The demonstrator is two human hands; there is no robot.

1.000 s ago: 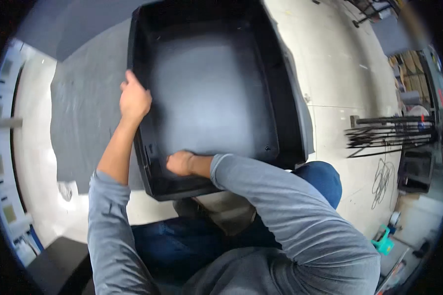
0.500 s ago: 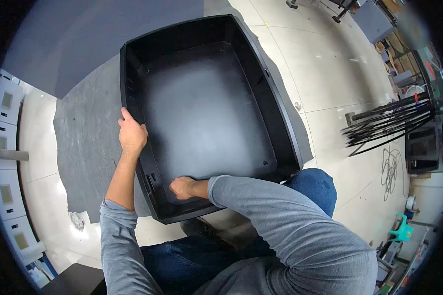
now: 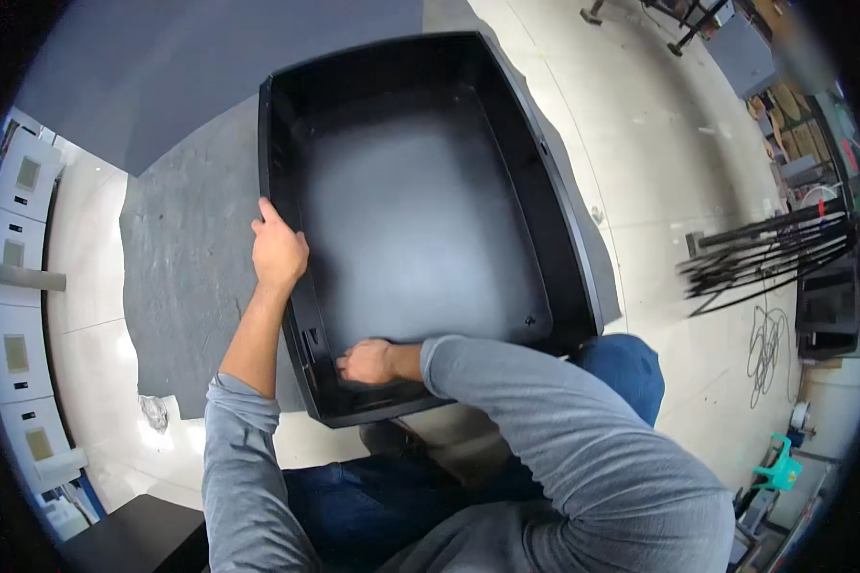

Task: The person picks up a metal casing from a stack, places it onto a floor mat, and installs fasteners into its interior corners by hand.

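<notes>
A large black open tray-like housing (image 3: pixel 575 258) with raised walls fills the middle of the head view, its inner face up. My left hand (image 3: pixel 279 250) is closed round the housing's left wall, thumb along the rim. Inside the near left corner, my right hand (image 3: pixel 367 363) is closed, fingers curled down at the floor of the housing; whatever they pinch, if anything, is hidden. A slotted cutout (image 3: pixel 311 344) shows in the left wall beside it. A small dark fitting (image 3: pixel 530 321) sits in the near right corner.
Beneath the housing lies a grey mat (image 3: pixel 182 258) on a pale tiled floor. A big dark grey panel (image 3: pixel 229 76) is at upper left. To the right are a bundle of black strips (image 3: pixel 769 263), a tangled cable (image 3: pixel 766 353) and a green stool (image 3: pixel 782 468).
The whole scene has shifted slightly right in view as the head turned. My right hand's fingers have shifted a little within the same corner; my left hand keeps its hold.
</notes>
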